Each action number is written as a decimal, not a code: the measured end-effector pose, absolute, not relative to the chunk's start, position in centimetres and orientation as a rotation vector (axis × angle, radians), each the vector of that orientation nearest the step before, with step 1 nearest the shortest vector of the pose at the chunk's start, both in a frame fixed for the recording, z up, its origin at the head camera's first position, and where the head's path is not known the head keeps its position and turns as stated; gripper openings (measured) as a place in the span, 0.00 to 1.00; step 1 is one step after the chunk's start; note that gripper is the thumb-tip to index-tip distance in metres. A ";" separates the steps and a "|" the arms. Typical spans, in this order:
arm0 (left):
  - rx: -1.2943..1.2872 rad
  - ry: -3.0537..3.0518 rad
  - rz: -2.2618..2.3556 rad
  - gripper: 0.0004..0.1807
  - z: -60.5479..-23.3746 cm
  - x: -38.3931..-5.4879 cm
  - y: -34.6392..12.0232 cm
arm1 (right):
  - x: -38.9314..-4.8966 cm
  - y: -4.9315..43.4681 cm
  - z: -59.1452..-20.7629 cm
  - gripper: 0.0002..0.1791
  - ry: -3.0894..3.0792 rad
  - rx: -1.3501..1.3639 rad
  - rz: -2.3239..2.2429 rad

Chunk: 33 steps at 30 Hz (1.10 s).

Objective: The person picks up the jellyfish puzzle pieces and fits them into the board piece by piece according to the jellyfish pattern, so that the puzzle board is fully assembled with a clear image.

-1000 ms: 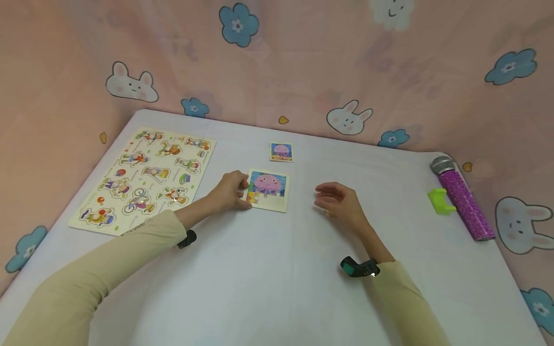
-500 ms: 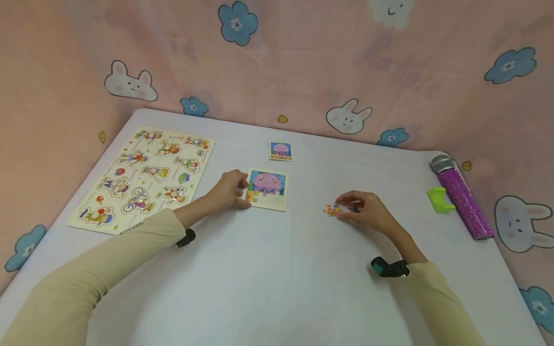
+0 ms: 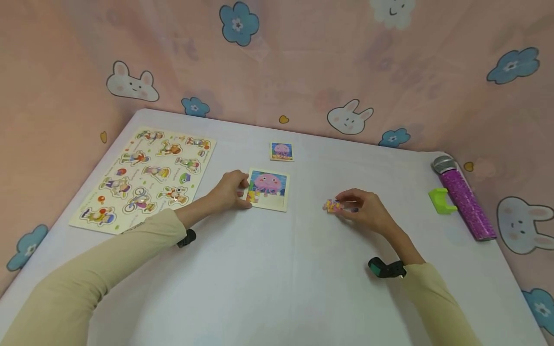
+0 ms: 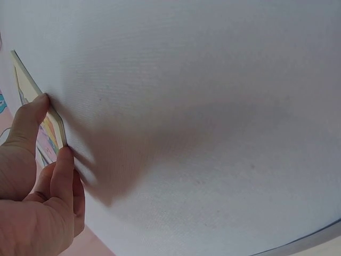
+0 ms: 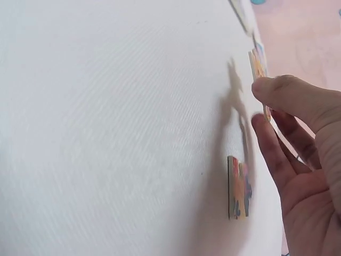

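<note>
My left hand (image 3: 227, 192) holds the left edge of a square jellyfish jigsaw tray (image 3: 281, 203) lying on the table. Its thumb and a fingertip sit on the tray's rim in the left wrist view. Part of the picture is filled, with a bare pale area along the bottom right. Right of the tray, my right hand (image 3: 368, 206) pinches a yellow and pink jigsaw piece (image 3: 332, 206) between thumb and finger. The right wrist view has this piece (image 5: 257, 64) raised over the table, its shadow apart from it. Below the hand lies another jigsaw piece (image 5: 237, 186), mostly hidden in the head view.
Behind the tray lies a small jellyfish picture card (image 3: 282, 151). A large board with cartoon figures (image 3: 153, 173) lies at the left, under the left forearm's reach. On the right are a purple glitter microphone (image 3: 467, 202) and a bright green plastic piece (image 3: 441, 201).
My right hand has moved right, away from the tray, and pinched a jigsaw piece. In the last half second the piece has shifted slightly up. The left hand and tray stay put.
</note>
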<state>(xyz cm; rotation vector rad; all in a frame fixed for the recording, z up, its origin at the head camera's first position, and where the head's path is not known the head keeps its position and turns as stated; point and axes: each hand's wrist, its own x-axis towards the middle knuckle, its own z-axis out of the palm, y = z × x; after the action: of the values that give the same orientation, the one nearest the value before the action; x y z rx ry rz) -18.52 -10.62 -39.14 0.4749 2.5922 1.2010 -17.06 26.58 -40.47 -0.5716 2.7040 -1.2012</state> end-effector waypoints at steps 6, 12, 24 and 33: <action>0.477 2.589 1.211 0.28 -39.3 -18.5 -10.6 | -17.0 26.5 -40.7 0.21 2.505 -0.404 -1.438; 0.464 2.592 1.202 0.30 -39.1 -18.3 -10.5 | -16.9 26.7 -41.0 0.21 2.504 -0.383 -1.440; 0.442 2.582 1.211 0.26 -39.0 -18.4 -10.5 | -17.0 26.8 -41.0 0.19 2.519 -0.373 -1.457; 0.470 2.588 1.206 0.26 -39.1 -18.3 -10.5 | -17.2 26.0 -41.0 0.19 2.498 -0.350 -1.573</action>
<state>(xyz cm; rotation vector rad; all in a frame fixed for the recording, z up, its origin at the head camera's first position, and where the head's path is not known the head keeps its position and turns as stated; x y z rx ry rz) -18.31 -10.53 -39.09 0.4695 2.5877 1.2064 -17.20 25.99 -41.05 -0.3502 2.4983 -1.5733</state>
